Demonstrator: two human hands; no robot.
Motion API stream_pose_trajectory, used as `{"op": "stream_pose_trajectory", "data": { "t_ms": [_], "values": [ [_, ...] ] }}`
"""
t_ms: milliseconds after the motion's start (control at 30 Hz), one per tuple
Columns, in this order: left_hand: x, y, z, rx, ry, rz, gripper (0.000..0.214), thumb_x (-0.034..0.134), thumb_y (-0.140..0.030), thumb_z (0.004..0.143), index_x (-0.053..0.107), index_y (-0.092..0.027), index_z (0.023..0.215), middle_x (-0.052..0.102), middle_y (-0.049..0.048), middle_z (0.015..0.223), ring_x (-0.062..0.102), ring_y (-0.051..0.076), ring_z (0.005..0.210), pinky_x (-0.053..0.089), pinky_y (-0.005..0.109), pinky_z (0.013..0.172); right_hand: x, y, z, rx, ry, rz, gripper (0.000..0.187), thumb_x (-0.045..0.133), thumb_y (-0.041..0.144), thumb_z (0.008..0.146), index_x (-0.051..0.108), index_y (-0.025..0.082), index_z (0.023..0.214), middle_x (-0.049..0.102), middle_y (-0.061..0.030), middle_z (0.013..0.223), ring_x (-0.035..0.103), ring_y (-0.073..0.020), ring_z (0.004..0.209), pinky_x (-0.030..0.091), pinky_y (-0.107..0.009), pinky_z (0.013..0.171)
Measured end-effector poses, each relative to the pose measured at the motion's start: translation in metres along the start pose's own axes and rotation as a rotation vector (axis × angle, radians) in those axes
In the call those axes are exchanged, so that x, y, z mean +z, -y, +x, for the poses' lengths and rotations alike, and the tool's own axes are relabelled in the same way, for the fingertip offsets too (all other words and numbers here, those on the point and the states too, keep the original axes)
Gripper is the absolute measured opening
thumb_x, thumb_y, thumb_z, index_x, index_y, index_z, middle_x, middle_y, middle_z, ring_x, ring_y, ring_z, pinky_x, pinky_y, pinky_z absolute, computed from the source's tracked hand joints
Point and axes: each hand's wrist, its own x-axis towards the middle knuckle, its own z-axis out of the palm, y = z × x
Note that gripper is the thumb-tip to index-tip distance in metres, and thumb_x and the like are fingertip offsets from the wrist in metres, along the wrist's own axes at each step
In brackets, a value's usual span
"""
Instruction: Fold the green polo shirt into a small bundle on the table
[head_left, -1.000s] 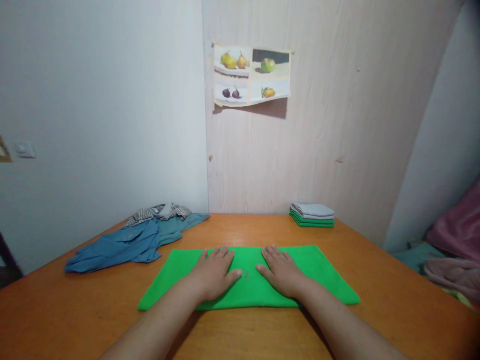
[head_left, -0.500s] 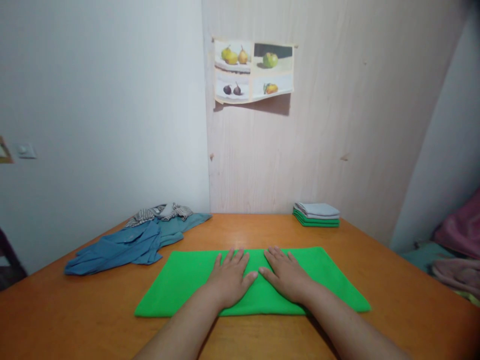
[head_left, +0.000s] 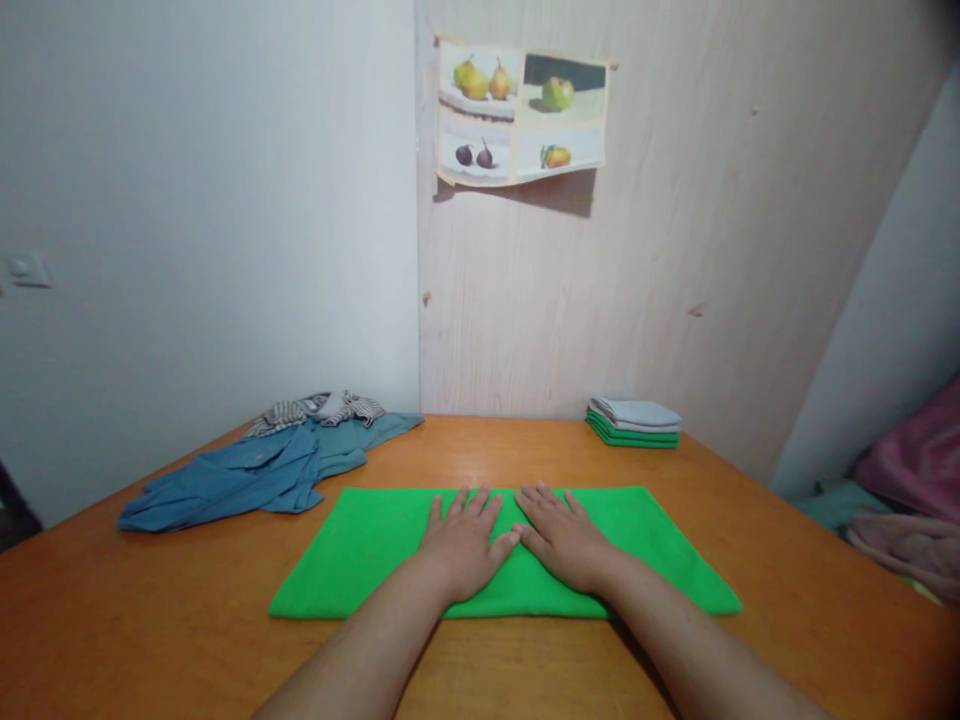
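A bright green folded cloth [head_left: 360,555] lies flat on the wooden table [head_left: 495,665], its long side toward me. My left hand [head_left: 463,550] rests palm down on the middle of the cloth, fingers spread and pointing away. Beside it my right hand [head_left: 564,540] also lies flat on the cloth, its fingers angled toward the left hand. The two thumbs almost meet, or touch; I cannot tell which. Neither hand grips the cloth.
Rumpled blue clothing [head_left: 225,485] and a striped garment [head_left: 319,410] lie at the table's back left. A neat stack of folded green and grey cloths [head_left: 634,422] sits at the back right. Fruit pictures [head_left: 521,115] hang on the wall. Pink fabric [head_left: 915,450] shows at far right.
My right hand has slid slightly left, nearer the left hand. The cloth has kept its place, and the view has tilted a little.
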Motion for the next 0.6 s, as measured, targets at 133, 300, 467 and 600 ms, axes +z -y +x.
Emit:
{"op": "stream_pose_trajectory", "data": {
  "t_ms": [133,300,467,600],
  "values": [
    [0.002,0.001,0.001,0.003,-0.002,0.0,0.08,0.014,-0.075,0.094,0.032,-0.029,0.156,0.021,0.005,0.165,0.014,0.036,0.152,0.01,0.069,0.116,-0.002,0.0,-0.001,-0.005,-0.002,0.014,0.076,0.018,0.067,0.098,0.028,0.022,0.158,0.02,-0.0052,0.165,0.011,-0.0259,0.153,0.004,-0.052,0.122],
    [0.008,0.006,0.005,0.011,-0.009,0.025,0.079,0.016,-0.075,0.094,0.032,-0.029,0.156,0.019,0.005,0.166,0.012,0.038,0.152,0.009,0.071,0.116,-0.004,-0.009,-0.001,0.048,-0.06,0.034,0.08,0.019,0.069,0.097,0.028,0.017,0.158,0.022,-0.0093,0.164,0.011,-0.025,0.153,0.006,-0.049,0.122],
    [0.01,0.008,0.007,0.018,-0.021,0.03,0.08,0.015,-0.075,0.094,0.033,-0.028,0.156,0.018,0.0049,0.166,0.012,0.038,0.152,0.009,0.071,0.115,-0.002,-0.022,-0.001,0.191,-0.06,-0.014,0.084,0.019,0.07,0.096,0.023,0.013,0.159,0.019,-0.0114,0.165,0.01,-0.0262,0.153,0.006,-0.049,0.122],
    [0.009,0.007,0.006,0.015,-0.02,0.023,0.079,0.017,-0.075,0.094,0.034,-0.029,0.156,0.018,0.0041,0.165,0.012,0.038,0.152,0.008,0.072,0.115,0.001,-0.022,0.0,0.187,-0.059,-0.021,0.083,0.02,0.069,0.096,0.022,0.014,0.159,0.019,-0.0106,0.165,0.011,-0.0267,0.153,0.005,-0.049,0.122]
  ]
}}
